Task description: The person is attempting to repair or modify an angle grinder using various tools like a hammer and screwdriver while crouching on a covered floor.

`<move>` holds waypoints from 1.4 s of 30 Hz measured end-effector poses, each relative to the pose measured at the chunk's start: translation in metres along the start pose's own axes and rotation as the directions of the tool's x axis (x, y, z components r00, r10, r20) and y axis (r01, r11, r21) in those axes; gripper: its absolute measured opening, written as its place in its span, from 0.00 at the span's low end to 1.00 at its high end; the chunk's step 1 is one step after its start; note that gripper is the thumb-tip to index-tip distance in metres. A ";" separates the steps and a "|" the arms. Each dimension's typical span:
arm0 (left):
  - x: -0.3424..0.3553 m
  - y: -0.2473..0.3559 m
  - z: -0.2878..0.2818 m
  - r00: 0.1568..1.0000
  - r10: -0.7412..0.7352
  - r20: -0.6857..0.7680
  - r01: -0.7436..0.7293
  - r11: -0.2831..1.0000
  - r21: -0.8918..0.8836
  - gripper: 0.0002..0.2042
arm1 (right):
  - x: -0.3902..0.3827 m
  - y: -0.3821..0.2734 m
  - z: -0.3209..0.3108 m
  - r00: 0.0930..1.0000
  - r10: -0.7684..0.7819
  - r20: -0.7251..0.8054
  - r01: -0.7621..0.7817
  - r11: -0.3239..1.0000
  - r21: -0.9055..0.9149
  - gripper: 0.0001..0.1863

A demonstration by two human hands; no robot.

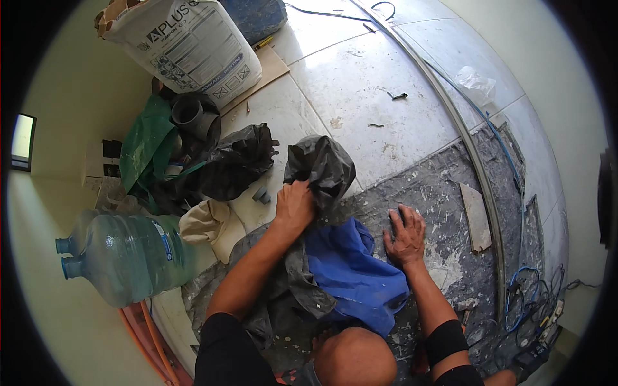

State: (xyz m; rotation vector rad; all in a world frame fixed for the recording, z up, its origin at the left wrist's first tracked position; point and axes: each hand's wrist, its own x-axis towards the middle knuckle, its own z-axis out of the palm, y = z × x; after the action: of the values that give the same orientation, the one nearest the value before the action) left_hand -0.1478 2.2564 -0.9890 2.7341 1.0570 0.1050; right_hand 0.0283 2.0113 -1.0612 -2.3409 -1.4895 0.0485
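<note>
My left hand [295,207] has its fingers closed on the gathered edge of a black plastic bag [325,168]; what the bag holds is hidden. Off to the right, my right hand [405,238] rests with fingers stretched out on a grey, paint-spattered sheet [431,193], holding nothing. Between my forearms a crumpled blue cloth [354,270] lies over the sheet, close to my bent knee [355,360]. A small grey plastic piece [261,195] sits on the tiles just left of my left hand.
To the left are a second black bag [238,164], green plastic [145,138], a beige cloth [205,222] and large water bottles [122,251]. A white sack [193,51] stands at the back. Along the right run a long metal strip [473,151] and blue cable [508,154], with a flat board piece [475,219] beside them.
</note>
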 end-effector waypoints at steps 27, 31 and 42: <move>-0.049 0.002 -0.008 0.959 -0.193 -0.209 0.145 0.963 -0.225 0.31 | 0.134 -0.148 -0.047 0.737 0.025 0.676 0.141 0.972 -0.190 0.14; -0.049 0.015 -0.001 0.948 -0.236 -0.214 0.211 0.968 -0.134 0.31 | 0.133 -0.142 -0.046 0.722 0.119 0.681 0.087 0.961 -0.261 0.14; -0.060 0.033 -0.019 0.970 -0.195 -0.147 0.183 0.979 -0.090 0.42 | 0.130 -0.117 -0.040 0.781 0.096 0.617 0.095 0.959 -0.269 0.12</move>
State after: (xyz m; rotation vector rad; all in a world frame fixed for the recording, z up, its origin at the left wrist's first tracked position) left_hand -0.1731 2.1950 -0.9631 2.5764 1.3211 0.3251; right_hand -0.0071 2.1584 -0.9656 -2.7139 -1.8953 0.7334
